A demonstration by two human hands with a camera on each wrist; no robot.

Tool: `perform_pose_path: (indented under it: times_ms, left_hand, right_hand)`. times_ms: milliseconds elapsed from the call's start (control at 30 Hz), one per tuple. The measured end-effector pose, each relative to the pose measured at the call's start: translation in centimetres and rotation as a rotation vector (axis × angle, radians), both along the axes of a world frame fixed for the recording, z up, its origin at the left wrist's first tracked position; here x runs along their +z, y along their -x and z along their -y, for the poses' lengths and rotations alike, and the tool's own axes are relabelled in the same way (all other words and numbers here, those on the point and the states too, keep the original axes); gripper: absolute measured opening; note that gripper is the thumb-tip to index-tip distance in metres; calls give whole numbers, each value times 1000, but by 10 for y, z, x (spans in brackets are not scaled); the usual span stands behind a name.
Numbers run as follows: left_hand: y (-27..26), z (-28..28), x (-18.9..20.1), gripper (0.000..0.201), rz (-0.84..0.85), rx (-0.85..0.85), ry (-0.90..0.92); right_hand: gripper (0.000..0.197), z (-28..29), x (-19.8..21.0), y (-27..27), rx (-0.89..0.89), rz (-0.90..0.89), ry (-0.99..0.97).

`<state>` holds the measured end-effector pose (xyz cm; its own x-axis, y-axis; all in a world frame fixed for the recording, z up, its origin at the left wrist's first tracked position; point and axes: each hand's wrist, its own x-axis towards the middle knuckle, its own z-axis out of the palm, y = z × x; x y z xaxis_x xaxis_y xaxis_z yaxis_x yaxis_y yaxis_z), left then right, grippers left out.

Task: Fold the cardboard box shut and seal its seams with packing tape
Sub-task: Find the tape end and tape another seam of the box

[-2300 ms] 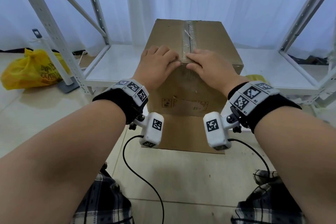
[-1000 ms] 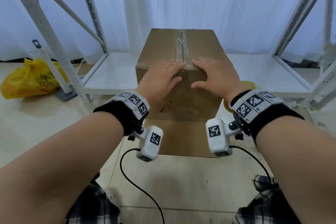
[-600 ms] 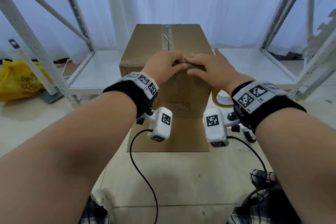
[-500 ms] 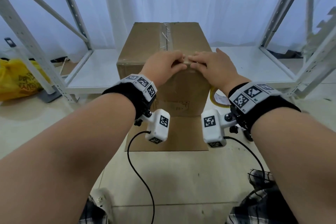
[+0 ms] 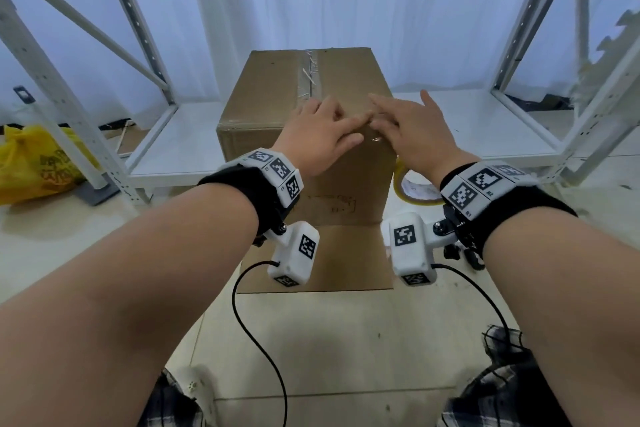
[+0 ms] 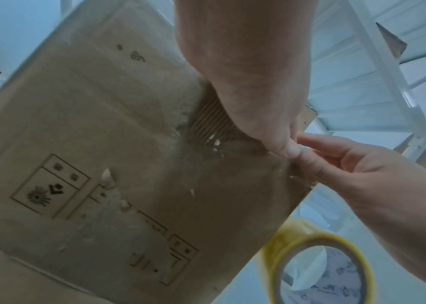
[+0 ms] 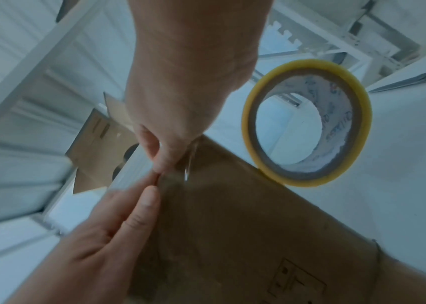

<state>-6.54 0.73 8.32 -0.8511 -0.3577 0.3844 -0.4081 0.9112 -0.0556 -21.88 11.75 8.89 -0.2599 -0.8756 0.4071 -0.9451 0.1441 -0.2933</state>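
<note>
The brown cardboard box (image 5: 270, 107) stands on the floor with its top flaps folded down. Clear tape (image 5: 309, 80) runs along the top seam. My left hand (image 5: 323, 130) and right hand (image 5: 407, 125) lie with straight fingers on the near right part of the top, and their fingertips meet above the front edge. In the wrist views the left hand (image 6: 248, 86) and right hand (image 7: 178, 98) press at that edge, where a clear strip of tape (image 7: 190, 162) bends over it. A yellow roll of packing tape (image 5: 410, 189) stands just right of the box, free of both hands.
A loose cardboard flap (image 5: 332, 256) lies flat on the floor in front of the box. White metal shelving (image 5: 460, 135) surrounds the box behind and on both sides. A yellow plastic bag (image 5: 31, 163) sits far left. Wrist-camera cables (image 5: 249, 322) hang over the floor tiles.
Both hands slid from the middle of the near top edge, over the seam, toward the right corner. Their fingers went from bent over the edge to stretched flat.
</note>
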Motion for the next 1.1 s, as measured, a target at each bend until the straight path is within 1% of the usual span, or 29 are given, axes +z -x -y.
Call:
perform_pose_path:
  times_ms: [100, 200, 333, 400, 567, 633, 700, 767, 833, 900, 967, 1033, 1100]
  left_hand:
    - [12, -6, 11, 44, -16, 52, -83]
    - [32, -13, 20, 42, -54, 27, -64]
    - [46, -11, 9, 33, -162, -48, -152]
    - [44, -9, 2, 33, -187, -57, -113]
    - [47, -14, 2, 33, -105, -36, 47]
    - [45, -15, 2, 34, -79, -34, 58]
    - [44, -15, 4, 37, -46, -48, 55]
    - [45, -15, 11, 44, 26, -64, 44]
    - [48, -14, 21, 46, 115, -61, 27]
    - [51, -12, 27, 44, 166, -65, 31]
    - [53, -11, 25, 41, 157, -94, -15]
    - [55, -9, 18, 40, 124, -147, -93]
    - [56, -6, 14, 40, 105, -165, -152]
  right_hand:
    - [38, -9, 1, 10, -105, 131, 85]
    - [36, -15, 1, 18, -190, 215, 151]
    - [35, -21, -3, 27, -221, 273, 187]
    - [35, -22, -4, 30, -220, 284, 165]
    - [36, -25, -6, 34, -191, 316, 89]
    - [41, -30, -9, 35, -167, 363, 58]
    - [50, -35, -13, 37, -136, 406, -4]
    - [60, -41, -17, 42, -109, 455, -66]
    - [64, -47, -22, 47, -93, 464, -109]
    - [59, -51, -28, 51, -87, 425, -171]
    - [50, -52, -35, 53, -85, 398, -209]
    - [42, -53, -35, 55, -67, 370, -157]
    - [39, -56, -30, 60, -51, 368, -58]
